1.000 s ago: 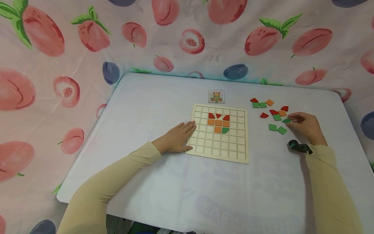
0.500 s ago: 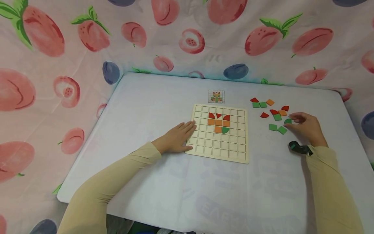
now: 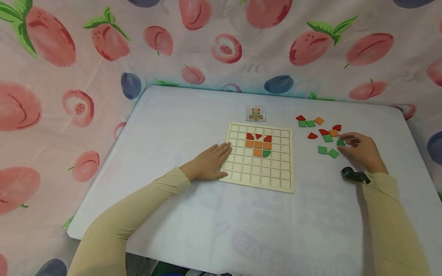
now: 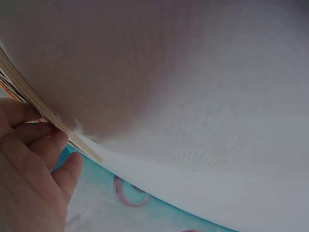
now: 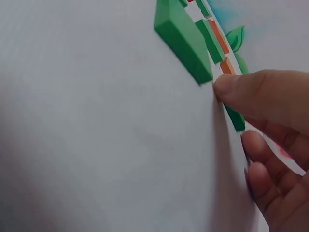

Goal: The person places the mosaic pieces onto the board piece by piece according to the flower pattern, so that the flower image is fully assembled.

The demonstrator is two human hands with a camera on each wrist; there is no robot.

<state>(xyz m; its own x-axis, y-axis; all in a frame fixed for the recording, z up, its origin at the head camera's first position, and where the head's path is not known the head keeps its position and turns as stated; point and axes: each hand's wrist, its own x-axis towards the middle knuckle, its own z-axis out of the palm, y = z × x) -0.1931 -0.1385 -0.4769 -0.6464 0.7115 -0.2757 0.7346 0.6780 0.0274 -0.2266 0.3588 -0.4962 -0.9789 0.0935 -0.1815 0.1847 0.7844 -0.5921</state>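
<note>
My left hand point(image 3: 208, 163) lies flat with straight fingers at the left edge of a pale wooden grid board point(image 3: 241, 174). In the left wrist view its fingertips are right at the board's edge point(image 4: 48, 113). Red, orange and green tiles sit in the board's upper middle, among them an orange square tile point(image 3: 258, 144) and a green quarter-round tile point(image 3: 266, 153). To the right of the board, my right hand point(image 3: 362, 150) pinches another green rounded tile point(image 3: 340, 142) between thumb and fingers, low over the table. The right wrist view shows this tile point(image 5: 235, 117) partly hidden by the thumb.
Loose tiles are scattered left of my right hand: green squares point(image 3: 322, 150), red rounded pieces point(image 3: 312, 136) and orange squares point(image 3: 319, 121). A small pattern card point(image 3: 256, 114) lies behind the board on the white table point(image 3: 179, 115). Fruit-printed cloth point(image 3: 224, 23) hangs behind.
The green rounded tile has turned between my right fingers and now shows its broad face. My right hand has shifted only slightly; my left hand and the board stay put.
</note>
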